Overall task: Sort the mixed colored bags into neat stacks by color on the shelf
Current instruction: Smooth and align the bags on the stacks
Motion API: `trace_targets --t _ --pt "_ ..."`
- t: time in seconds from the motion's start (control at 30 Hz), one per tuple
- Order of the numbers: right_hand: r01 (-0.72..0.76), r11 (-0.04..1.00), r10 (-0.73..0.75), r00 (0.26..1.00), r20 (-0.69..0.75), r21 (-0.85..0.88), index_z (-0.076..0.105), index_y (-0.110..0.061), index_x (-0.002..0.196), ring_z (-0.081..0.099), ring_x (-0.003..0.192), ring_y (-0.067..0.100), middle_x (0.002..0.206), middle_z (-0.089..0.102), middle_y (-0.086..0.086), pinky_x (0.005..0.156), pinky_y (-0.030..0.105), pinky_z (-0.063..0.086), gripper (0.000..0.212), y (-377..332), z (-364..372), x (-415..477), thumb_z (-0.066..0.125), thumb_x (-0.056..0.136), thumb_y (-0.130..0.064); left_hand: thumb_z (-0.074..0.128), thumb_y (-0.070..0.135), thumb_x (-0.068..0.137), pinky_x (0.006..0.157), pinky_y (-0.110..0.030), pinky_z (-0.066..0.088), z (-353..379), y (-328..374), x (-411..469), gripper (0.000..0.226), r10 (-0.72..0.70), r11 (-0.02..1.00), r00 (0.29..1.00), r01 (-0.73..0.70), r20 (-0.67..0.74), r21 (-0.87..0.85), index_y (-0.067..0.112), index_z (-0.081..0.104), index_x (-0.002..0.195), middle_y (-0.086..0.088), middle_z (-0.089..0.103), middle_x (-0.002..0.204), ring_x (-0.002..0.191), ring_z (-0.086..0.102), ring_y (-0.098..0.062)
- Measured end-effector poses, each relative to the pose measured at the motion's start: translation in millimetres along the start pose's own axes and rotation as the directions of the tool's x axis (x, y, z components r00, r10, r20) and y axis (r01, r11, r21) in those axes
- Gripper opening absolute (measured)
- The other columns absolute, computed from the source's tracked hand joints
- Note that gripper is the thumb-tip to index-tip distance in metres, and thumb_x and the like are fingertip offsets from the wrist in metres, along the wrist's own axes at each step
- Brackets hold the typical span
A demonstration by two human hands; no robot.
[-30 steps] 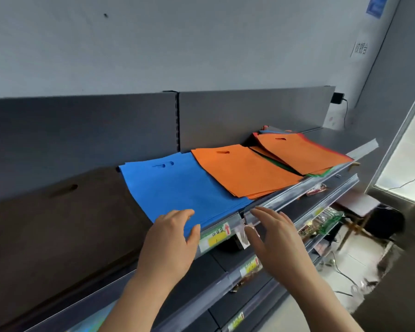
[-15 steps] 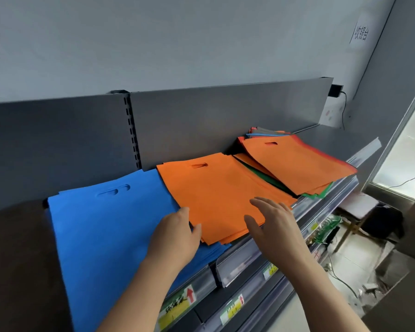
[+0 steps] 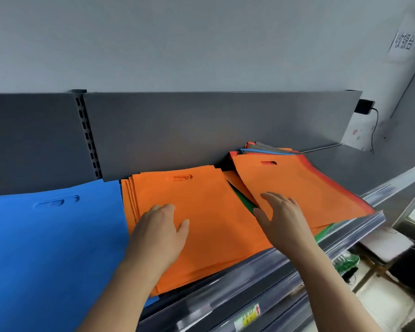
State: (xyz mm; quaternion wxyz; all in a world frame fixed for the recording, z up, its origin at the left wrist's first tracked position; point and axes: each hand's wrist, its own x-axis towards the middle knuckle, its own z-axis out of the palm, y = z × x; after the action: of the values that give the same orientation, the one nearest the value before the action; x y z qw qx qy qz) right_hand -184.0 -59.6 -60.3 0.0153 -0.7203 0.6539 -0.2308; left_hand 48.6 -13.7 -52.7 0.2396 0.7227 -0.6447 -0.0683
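On the shelf (image 3: 359, 171) before you, three lots of bags lie in a row in front of the back panel (image 3: 201, 130). The left stack (image 3: 53, 248) comes first. The middle stack (image 3: 216, 224) overlaps its right edge, and the mixed pile (image 3: 304, 188) lies furthest right. Your left hand (image 3: 161, 233) rests on the middle stack. Your right hand (image 3: 285, 219) is where that stack meets the mixed pile. Lower shelves (image 3: 249, 315) sit beneath.

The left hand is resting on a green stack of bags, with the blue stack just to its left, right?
Not green: the head view shows the left hand on the orange stack. The blue stack is indeed to its left.
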Motion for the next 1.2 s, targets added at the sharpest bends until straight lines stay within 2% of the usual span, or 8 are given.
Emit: trace_targets --t 0.2,0.3,0.43,0.63,0.8,0.93,1.1,1.2 --pt "-0.049 0.993 0.060 0.993 0.100 -0.108 0.044 -0.013 0.138 0.041 0.131 0.023 0.145 0.043 0.004 0.112 0.038 0.027 0.051 97.1 -11.7 46.7 0.045 0.095 -0.041 0.049 0.041 0.094 0.090 -0.030 0.046 60.8 89.2 28.8 0.048 -0.001 0.994 0.998 0.009 0.070 -0.110 0.014 0.047 0.134 -0.001 0.059 0.122 0.110 0.056 -0.018" --pt "-0.100 0.978 0.136 0.972 0.192 -0.183 0.053 -0.013 0.120 0.047 0.123 0.027 0.130 0.053 0.007 0.102 0.038 0.034 0.042 136.6 -13.1 58.7 0.041 0.094 -0.043 0.048 0.041 0.095 0.086 -0.036 0.049 90.8 128.3 44.2 0.044 -0.060 0.989 0.984 0.082 0.165 -0.125 0.009 0.048 0.126 -0.003 0.060 0.114 0.101 0.058 -0.021" --pt "-0.021 0.983 0.057 0.978 0.200 -0.180 0.057 -0.016 0.105 0.051 0.115 0.024 0.122 0.058 0.003 0.099 0.036 0.036 0.037 158.7 -8.6 57.1 0.038 0.095 -0.046 0.048 0.039 0.096 0.084 -0.031 0.043 113.6 157.9 61.5 0.031 -0.109 0.963 0.965 0.161 0.237 -0.216 0.014 0.048 0.115 -0.001 0.061 0.112 0.095 0.051 -0.018" --pt "0.123 0.991 -0.133 0.969 0.208 0.061 0.061 -0.016 0.114 0.054 0.110 0.020 0.121 0.061 -0.002 0.093 0.033 0.041 0.030 164.7 -16.6 54.9 0.045 0.095 -0.033 0.066 0.026 0.088 0.075 -0.030 0.048 119.6 173.5 67.2 0.045 -0.229 0.873 0.968 0.250 0.101 -0.418 0.012 0.047 0.127 -0.004 0.058 0.118 0.094 0.057 -0.020" --pt "-0.031 0.999 0.029 0.993 0.110 0.016 0.060 -0.010 0.107 0.055 0.105 0.025 0.108 0.061 0.005 0.089 0.035 0.041 0.031 192.7 -23.9 68.6 0.042 0.097 -0.033 0.060 0.024 0.090 0.057 -0.027 0.043 116.5 166.3 67.9 0.026 -0.278 0.850 0.959 0.267 0.044 -0.454 0.020 0.047 0.112 0.005 0.056 0.097 0.079 0.056 -0.014" --pt "0.000 1.000 -0.005 0.989 0.150 0.029 0.053 -0.017 0.080 0.054 0.082 0.020 0.082 0.056 -0.004 0.074 0.031 0.039 0.026 201.8 -16.4 68.1 0.039 0.095 -0.034 0.066 0.031 0.086 0.061 -0.029 0.043 123.5 171.0 66.5 0.030 -0.306 0.809 0.945 0.320 0.112 -0.492 0.016 0.052 0.109 -0.001 0.059 0.103 0.084 0.057 -0.017" --pt "-0.025 0.998 0.013 0.984 0.177 0.061 0.057 -0.011 0.105 0.054 0.099 0.023 0.106 0.058 0.001 0.089 0.036 0.044 0.030 203.2 -23.6 70.2 0.043 0.095 -0.035 0.064 0.021 0.089 0.079 -0.034 0.046 119.2 174.0 59.8 0.027 -0.239 0.826 0.971 0.200 -0.005 -0.527 0.024 0.050 0.111 0.002 0.058 0.109 0.096 0.056 -0.019" --pt "-0.045 0.997 0.033 0.981 0.193 0.056 0.052 -0.018 0.100 0.054 0.097 0.026 0.100 0.060 0.003 0.088 0.039 0.040 0.029 192.8 -25.3 72.4 0.038 0.095 -0.043 0.065 0.024 0.089 0.092 -0.037 0.047 107.5 166.5 49.5 0.044 -0.244 0.790 0.967 0.155 -0.072 -0.593 0.022 0.048 0.130 0.007 0.058 0.119 0.108 0.056 -0.017"
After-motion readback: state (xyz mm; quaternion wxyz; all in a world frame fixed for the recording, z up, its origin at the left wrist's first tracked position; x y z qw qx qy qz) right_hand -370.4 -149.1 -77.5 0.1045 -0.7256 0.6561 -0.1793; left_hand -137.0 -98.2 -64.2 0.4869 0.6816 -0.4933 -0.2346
